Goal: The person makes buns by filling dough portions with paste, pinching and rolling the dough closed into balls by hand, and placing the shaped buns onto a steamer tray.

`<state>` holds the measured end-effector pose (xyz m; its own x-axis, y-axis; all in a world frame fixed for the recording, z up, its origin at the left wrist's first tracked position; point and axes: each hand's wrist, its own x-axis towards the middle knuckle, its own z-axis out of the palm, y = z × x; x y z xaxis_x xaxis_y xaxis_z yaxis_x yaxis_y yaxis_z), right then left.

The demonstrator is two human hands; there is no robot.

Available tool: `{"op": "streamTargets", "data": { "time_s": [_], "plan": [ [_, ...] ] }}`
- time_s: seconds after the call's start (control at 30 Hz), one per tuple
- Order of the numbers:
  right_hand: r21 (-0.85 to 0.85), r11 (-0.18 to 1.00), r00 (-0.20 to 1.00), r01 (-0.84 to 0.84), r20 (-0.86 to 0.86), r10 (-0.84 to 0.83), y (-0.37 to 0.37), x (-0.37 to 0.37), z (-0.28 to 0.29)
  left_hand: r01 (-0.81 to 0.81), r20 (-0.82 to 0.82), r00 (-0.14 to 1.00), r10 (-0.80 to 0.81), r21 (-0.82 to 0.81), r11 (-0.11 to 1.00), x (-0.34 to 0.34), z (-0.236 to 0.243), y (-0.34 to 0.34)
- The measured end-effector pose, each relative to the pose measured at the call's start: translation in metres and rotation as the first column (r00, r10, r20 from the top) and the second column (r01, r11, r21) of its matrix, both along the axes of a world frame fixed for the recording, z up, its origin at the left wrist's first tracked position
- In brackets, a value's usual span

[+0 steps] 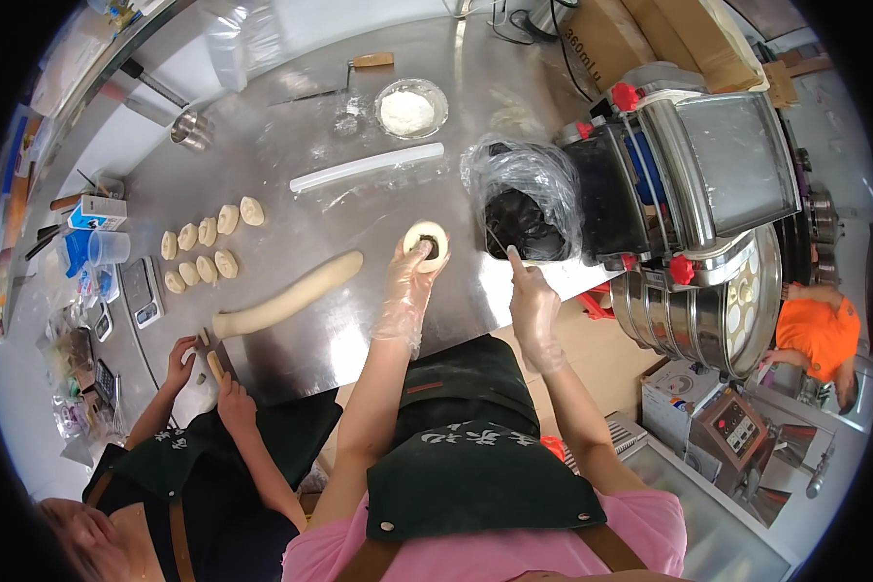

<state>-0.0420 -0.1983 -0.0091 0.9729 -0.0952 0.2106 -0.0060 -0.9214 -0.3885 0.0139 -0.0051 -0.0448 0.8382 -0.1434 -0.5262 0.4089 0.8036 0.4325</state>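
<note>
So the steel tabletop [291, 126] is the whole stage here, with the big dough machine [689, 165] parked at its right end. Next biggest is the long dough log [291, 299] lying across the middle, where the person beside me is cutting pieces off its near end, and past it sit the cut dough pieces [209, 247] in two short rows. The tub of black filling [519, 221], lined with a clear bag, is just right of my work. My left hand [407, 281], in a thin plastic glove, is cupped up around the dough round [426, 242], fingers curled under it and gripping it just above the tabletop, a dark blob of filling already in the middle. My right hand [532, 308] is closed on a thin stick [500, 244] whose tip is in the tub. My take for doing this bit well: keep the round level and cupped, go for a modest scoop, and land it dead centre so the rim stays clean for pinching.
</note>
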Motion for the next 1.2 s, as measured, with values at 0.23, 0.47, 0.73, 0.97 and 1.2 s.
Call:
{"op": "streamTargets", "data": {
  "time_s": [0.23,0.47,0.73,0.97,1.2],
  "plan": [
    [-0.303,0.953,0.988,-0.025,-0.150,-0.022,-0.037,0.043,-0.042,-0.049,-0.065,0.997,0.047,-0.027,0.998,-0.015,-0.009,0.006],
    [-0.279,0.886,0.906,-0.370,-0.318,0.279,-0.063,0.067,-0.045,-0.058,-0.070,0.996,0.057,-0.011,0.998,-0.019,-0.012,0.007],
    [0.646,0.344,0.601,0.681,-0.762,0.240,-0.090,0.050,-0.067,-0.011,-0.011,1.000,0.010,-0.149,0.989,-0.022,-0.015,0.010],
    [0.803,0.227,0.746,0.551,-0.595,0.298,-0.044,0.039,-0.022,-0.066,-0.078,0.995,0.055,-0.147,0.987,-0.011,-0.019,0.001],
    [0.025,0.978,0.970,-0.206,0.136,0.201,0.021,-0.001,0.014,-0.025,-0.040,0.999,0.017,-0.196,0.980,-0.004,0.002,-0.010]
  ]
}}
